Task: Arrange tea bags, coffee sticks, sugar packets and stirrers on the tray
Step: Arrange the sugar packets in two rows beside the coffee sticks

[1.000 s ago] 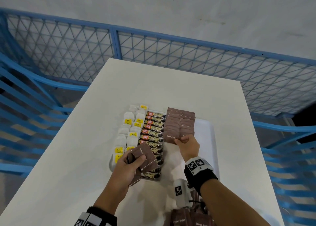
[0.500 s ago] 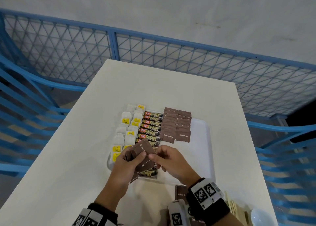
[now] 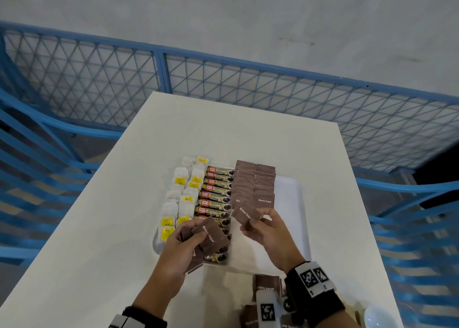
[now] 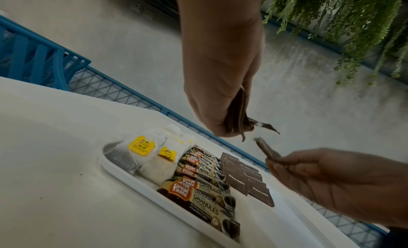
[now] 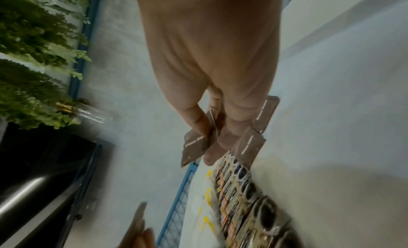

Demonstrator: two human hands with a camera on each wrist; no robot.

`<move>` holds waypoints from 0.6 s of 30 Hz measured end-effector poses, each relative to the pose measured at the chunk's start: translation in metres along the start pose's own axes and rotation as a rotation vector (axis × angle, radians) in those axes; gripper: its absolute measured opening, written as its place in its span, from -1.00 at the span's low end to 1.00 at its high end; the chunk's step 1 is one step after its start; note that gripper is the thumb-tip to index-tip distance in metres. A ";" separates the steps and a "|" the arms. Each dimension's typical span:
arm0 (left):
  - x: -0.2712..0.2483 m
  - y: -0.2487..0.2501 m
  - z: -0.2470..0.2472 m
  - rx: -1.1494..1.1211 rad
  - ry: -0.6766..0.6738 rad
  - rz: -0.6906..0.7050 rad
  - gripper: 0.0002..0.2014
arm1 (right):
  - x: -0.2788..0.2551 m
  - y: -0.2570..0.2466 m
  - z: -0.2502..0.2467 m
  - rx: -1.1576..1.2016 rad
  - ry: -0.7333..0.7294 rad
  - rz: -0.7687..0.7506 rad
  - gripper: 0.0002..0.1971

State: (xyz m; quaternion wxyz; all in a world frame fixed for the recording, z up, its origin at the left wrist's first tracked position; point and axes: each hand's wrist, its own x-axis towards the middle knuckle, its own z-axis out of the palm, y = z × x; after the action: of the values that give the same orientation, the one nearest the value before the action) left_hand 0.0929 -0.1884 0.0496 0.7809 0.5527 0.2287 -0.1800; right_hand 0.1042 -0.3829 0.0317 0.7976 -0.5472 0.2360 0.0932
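A white tray [image 3: 293, 203] on the white table carries two columns of tea bags [image 3: 185, 198], a column of coffee sticks [image 3: 216, 198] and two columns of brown sugar packets [image 3: 255, 183]. My left hand [image 3: 183, 240] grips a fan of several brown sugar packets [image 3: 211, 235] over the tray's near left end. My right hand [image 3: 263, 226] pinches one brown sugar packet [image 3: 246, 214] just above the near end of the sugar columns. In the left wrist view the held stack [image 4: 239, 115] hangs from my fingers above the tray [image 4: 123, 171]. The right wrist view shows the pinched packet [image 5: 195, 144].
More loose sugar packets [image 3: 267, 286] lie on the table near its front edge, beside my right wrist. A white rounded object [image 3: 377, 317] sits at the front right corner. Blue mesh railing [image 3: 248, 89] surrounds the table [image 3: 236, 129].
My right hand went from the sugar columns back to my left hand, took one packet from the fan, and has carried it forward to the near end of the columns.
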 end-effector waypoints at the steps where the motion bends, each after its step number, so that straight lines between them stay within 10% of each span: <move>1: 0.000 0.000 0.000 -0.008 -0.001 -0.007 -0.75 | 0.006 0.002 -0.007 -0.001 0.030 -0.006 -0.82; 18: 0.002 0.000 0.002 0.110 0.037 -0.014 -0.79 | 0.080 0.012 -0.049 -0.704 0.518 -0.082 -0.84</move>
State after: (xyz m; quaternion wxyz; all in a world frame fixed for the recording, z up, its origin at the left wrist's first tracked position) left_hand 0.0948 -0.1902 0.0490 0.7438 0.5963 0.2367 -0.1875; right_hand 0.1553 -0.4314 -0.0309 0.4802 -0.7998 0.3601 -0.0042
